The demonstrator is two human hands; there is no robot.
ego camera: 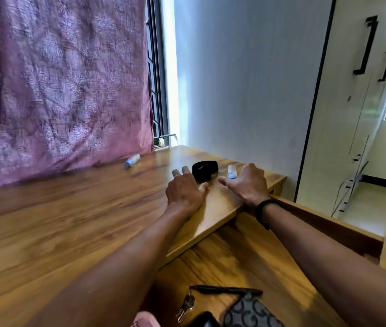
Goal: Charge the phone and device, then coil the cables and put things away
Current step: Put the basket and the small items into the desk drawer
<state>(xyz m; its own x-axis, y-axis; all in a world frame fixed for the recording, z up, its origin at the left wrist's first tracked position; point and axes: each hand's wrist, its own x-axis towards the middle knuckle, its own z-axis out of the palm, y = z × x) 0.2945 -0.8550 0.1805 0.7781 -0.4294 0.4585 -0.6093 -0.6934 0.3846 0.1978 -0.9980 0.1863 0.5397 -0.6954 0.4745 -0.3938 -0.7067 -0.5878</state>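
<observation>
Lying just beyond the left hand (185, 192), the black coiled bundle (205, 170) sits untouched; both grips loose, right hand (248, 182) beside it, arms outstretched over the tabletop (69, 220)

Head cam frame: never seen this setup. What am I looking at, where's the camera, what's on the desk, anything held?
No robot here: a person works with bare hands, and the single wide-angle camera sits on their head, looking forward and down, so the room appears tilted. Both arms reach across a wooden desk. The left hand lies flat with straight fingers beside a black coiled item, possibly a cable or band. The right hand is next to a small white tube; whether it grips it is unclear. Another white tube lies near the pink curtain. Lower down sit keys and a patterned pouch.
</observation>
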